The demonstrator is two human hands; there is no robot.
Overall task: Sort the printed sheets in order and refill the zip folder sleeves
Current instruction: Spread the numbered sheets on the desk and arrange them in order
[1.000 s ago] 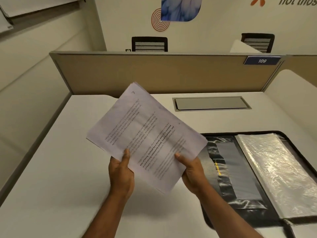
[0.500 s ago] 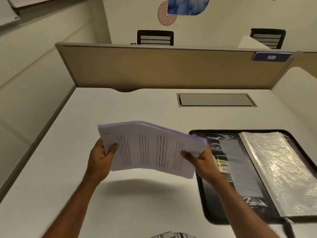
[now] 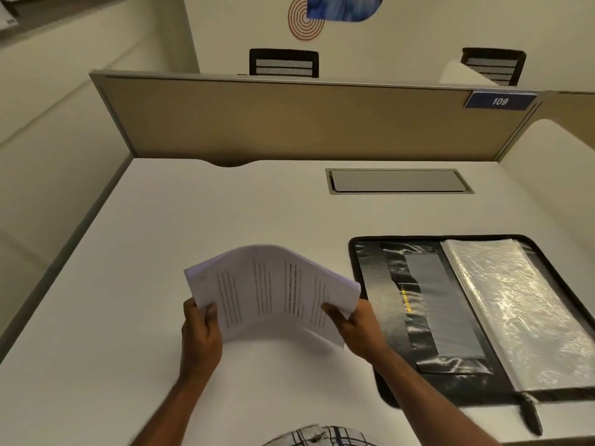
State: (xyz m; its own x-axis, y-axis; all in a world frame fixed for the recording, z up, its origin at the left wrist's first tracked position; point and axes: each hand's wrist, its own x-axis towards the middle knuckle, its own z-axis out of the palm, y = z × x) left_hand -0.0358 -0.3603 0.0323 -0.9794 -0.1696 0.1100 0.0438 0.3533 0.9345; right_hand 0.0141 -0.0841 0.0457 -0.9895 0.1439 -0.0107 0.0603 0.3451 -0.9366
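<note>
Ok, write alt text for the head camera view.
A person's left hand and right hand hold a bowed stack of printed sheets above a white desk. An open black zip folder with clear plastic sleeves lies to the right, in front of a tan partition.

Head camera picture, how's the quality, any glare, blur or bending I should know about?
Head view: glare streaks across the clear plastic sleeves in the open folder; the text on the stack of sheets is too soft to read; the partition and desk edges splay outward from wide-angle distortion; a soft shadow lies on the desk under the sheets.
</note>
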